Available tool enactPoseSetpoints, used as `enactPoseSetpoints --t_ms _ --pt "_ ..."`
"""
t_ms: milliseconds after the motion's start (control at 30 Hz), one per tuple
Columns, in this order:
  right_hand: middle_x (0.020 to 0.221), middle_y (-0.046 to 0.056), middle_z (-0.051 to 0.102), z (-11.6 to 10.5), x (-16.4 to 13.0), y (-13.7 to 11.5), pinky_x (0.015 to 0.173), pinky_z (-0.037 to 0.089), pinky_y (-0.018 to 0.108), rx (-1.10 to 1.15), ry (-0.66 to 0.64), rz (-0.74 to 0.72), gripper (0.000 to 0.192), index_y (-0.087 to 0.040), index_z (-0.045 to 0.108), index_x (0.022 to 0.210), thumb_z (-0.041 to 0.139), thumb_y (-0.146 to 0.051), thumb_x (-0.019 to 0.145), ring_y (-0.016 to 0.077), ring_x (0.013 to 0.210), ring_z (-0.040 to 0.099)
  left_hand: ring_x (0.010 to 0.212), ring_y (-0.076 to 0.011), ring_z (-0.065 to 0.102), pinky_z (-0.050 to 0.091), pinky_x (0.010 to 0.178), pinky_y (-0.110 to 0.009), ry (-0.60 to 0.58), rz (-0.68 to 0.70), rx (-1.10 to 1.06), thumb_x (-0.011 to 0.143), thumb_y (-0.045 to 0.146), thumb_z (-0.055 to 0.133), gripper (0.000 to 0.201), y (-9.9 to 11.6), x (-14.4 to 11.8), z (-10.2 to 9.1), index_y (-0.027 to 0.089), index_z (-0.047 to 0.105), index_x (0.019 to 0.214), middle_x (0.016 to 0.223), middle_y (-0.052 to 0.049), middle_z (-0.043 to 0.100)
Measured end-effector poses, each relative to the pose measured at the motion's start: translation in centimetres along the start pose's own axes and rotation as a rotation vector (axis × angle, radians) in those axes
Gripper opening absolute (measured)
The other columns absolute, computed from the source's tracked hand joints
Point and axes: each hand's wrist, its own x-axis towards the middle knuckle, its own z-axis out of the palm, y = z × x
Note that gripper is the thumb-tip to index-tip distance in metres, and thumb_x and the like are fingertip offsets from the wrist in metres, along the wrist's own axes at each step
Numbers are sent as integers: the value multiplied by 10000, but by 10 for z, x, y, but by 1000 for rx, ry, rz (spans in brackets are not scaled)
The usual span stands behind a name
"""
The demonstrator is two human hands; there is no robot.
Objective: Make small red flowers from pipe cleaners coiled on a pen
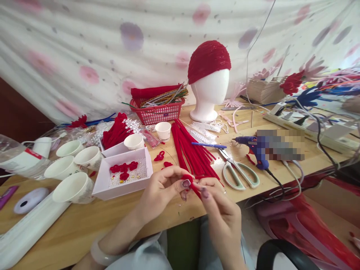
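Note:
My left hand and my right hand meet over the front edge of the wooden table. Together they pinch a small red pipe cleaner piece between thumbs and fingertips; most of it is hidden by the fingers. Just behind my hands lies a bundle of long red pipe cleaners. Two small red twisted shapes lie on the table beside it. A white box to the left holds pearls and more red shapes.
Scissors, a blue pen and a blue glue gun lie to the right. Several white paper cups stand at left. At the back are a red basket and a foam head wearing a red cap.

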Motion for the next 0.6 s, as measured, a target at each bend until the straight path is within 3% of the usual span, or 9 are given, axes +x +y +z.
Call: enactPoseSetpoints --t_ms 133,200,333,467,600 --pt "751 14 635 -9 6 7 648 540 290 262 -1 280 232 -231 669 995 587 -444 957 166 669 625 578 -87 569 491 568 -233 -57 0 -118 809 411 770 265 0 1 -1 156 698 815 817 -10 610" --pt "719 8 622 -11 11 7 590 535 272 318 -56 326 273 -225 655 1013 615 -483 931 153 613 604 629 -100 590 515 622 -247 -76 -6 -91 806 403 773 255 1 2 0 155 715 799 858 -21 611" --pt "675 22 610 -14 22 0 520 536 249 363 -100 280 324 -218 662 820 600 -517 927 146 568 596 680 -147 630 551 701 -294 -33 -56 -17 778 418 792 280 3 1 1 148 718 783 760 -29 656" --pt "793 53 704 -18 24 -3 544 593 276 446 -164 291 240 -255 743 918 783 -457 796 171 614 672 716 -175 674 576 708 -315 31 -81 -65 737 444 816 326 0 1 0 147 719 832 792 -47 716" --pt "858 36 736 -18 22 6 638 617 288 499 -215 193 121 -313 798 845 838 -388 758 163 687 705 720 -179 698 590 700 -308 4 -70 -30 740 364 814 251 -1 1 2 148 731 838 777 -40 735"
